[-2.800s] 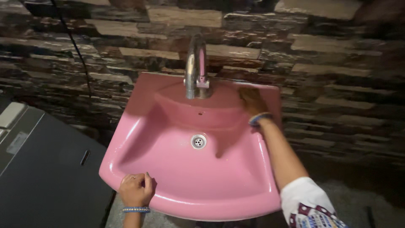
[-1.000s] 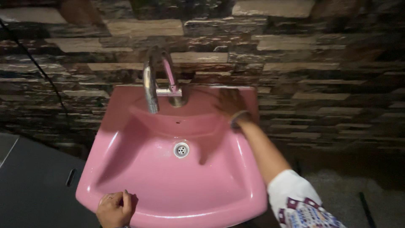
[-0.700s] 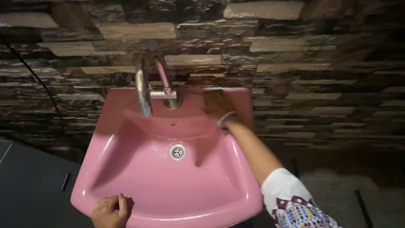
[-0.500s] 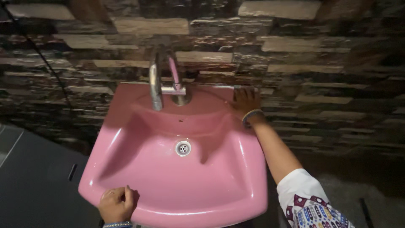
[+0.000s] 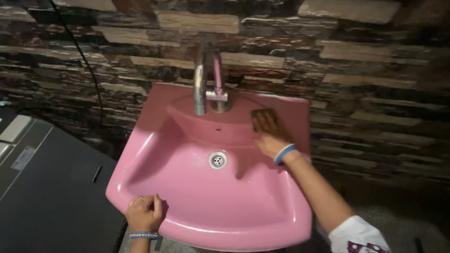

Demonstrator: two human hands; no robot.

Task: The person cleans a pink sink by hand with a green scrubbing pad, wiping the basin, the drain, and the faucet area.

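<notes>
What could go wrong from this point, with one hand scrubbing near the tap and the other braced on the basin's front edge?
1. The right hand presses a dark scrub pad close to the metal tap; a longer stroke might knock the knuckles against it.
2. The left hand grips the front rim of the pink basin; the glossy surface looks slippery, so the grip could slide.
3. The dim light may leave patches missed.

A pale rectangular label (image 5: 22,158) sits on the dark appliance (image 5: 51,197) at left
</notes>
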